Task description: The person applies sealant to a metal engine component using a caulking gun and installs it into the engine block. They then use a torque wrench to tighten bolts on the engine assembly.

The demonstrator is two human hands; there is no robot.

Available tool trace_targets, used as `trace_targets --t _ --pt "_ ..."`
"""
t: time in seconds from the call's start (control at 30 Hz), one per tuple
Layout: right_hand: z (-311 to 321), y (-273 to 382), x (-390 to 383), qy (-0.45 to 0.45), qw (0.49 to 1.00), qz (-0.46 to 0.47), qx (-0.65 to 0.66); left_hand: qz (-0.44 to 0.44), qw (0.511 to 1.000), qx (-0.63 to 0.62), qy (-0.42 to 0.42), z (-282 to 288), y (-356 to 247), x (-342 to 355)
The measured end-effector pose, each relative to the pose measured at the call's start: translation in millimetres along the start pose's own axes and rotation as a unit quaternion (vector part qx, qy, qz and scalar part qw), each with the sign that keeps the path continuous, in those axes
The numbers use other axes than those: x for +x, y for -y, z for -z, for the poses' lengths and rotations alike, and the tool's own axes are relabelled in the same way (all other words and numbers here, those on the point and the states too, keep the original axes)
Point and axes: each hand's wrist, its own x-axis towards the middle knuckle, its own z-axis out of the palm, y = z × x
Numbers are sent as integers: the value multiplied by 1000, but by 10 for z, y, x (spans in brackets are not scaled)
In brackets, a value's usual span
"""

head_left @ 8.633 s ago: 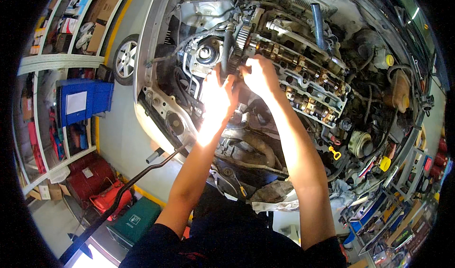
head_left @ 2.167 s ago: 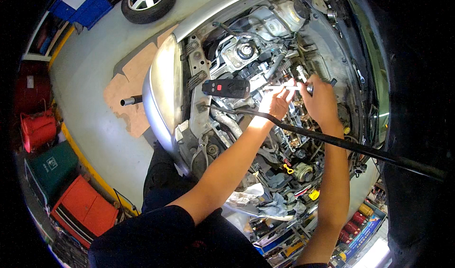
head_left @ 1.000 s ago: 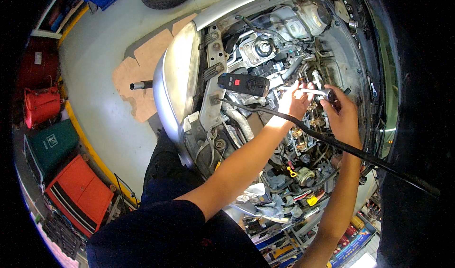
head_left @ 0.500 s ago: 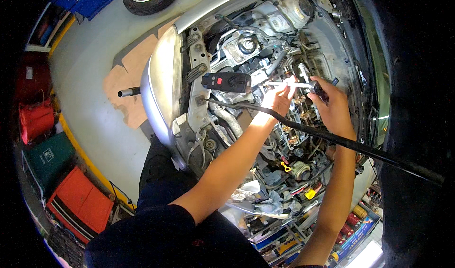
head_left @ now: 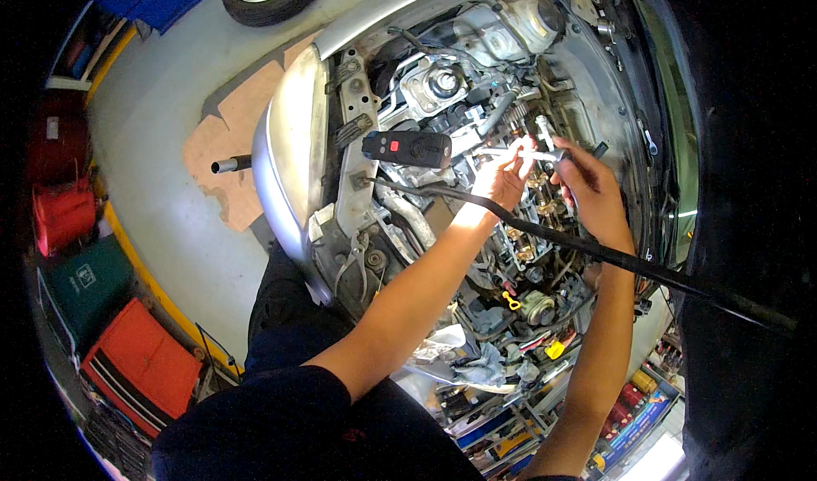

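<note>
Since half a second earlier, both hands have been shifted slightly leftward across the engine bay [head_left: 477, 98], and the bright metal tool [head_left: 523, 152] is now seen level between them; the view has been tilted only a little.

To the left of the fingers, a black handheld device with a red button [head_left: 407, 148] is rested on the front crossmember, near the left hand's fingertips but apart from them; a silver bumper [head_left: 289, 158] is curved further left, with cardboard [head_left: 242, 153] laid on the floor beyond it.

The left hand [head_left: 502, 177] is brightly lit; its fingers are extended and closed lightly on the near end of the tool; the grip itself is washed out by glare.

The right hand [head_left: 591, 193] is curled, with its fingers clenched around the tool's far end, just beside the left fingertips.

Below both wrists, a long black bar [head_left: 596, 253] is run diagonally across the bay; a grey rag [head_left: 464, 362] is laid well below the fingers.
</note>
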Motion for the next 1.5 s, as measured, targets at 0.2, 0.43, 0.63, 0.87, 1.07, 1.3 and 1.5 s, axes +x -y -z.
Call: trace_targets --t 0.2,0.43,0.63,0.87,1.07,1.3,1.5 --pt "-5 -6 -3 20 975 -61 214 -6 997 29 -73 18 108 26" --pt "-317 174 -67 -56 961 -105 250 -15 985 90 -146 13 198 169" --pt "-156 106 42 -83 898 193 -388 17 999 -25 -40 -109 88 -47" --pt "-117 191 63 -70 883 155 -438 -10 995 51 -90 -110 157 -29" --pt "-225 263 -67 -23 985 -107 -131 42 991 70 -104 85 207 112" --pt "-313 329 -58 -18 947 -19 -320 22 998 14 -52 -82 6 -145" --pt "-103 247 -45 -66 816 270 -506 22 987 103 -121 -72 187 -41"
